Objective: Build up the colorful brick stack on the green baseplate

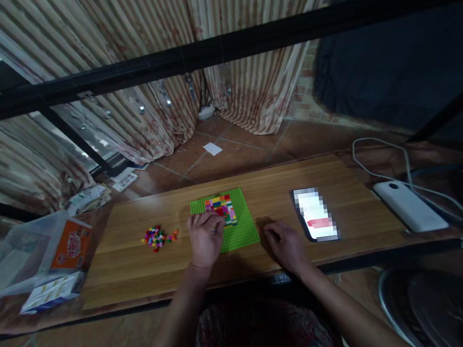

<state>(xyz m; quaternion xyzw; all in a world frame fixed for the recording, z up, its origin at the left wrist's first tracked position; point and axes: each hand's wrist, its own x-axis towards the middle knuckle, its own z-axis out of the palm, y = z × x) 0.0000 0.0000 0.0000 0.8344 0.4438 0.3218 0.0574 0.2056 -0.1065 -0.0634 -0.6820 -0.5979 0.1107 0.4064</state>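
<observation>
A green studded baseplate (247, 231) lies on the wooden board, bearing a block of small multicoloured toy bricks (226, 204) near its far side. My left hand (206, 236) reaches over the plate's left part, thumb and fingers pinched together at the bricks. Whatever is between those fingertips is too small or hidden to make out, and the hand covers part of the brick block. Just right of the plate, my right hand (285, 243) rests on the board with its fingers curled in and nothing visible in them. Loose small bricks (157, 237) form a pile left of my left hand.
A phone (316, 214) with a lit screen lies right of my right hand. Farther right are a white power bank (410, 206) and a cable (410, 172). At left stand a clear plastic bin (15, 253) and a small box (53, 292). A dark bar (215, 50) crosses beyond the board.
</observation>
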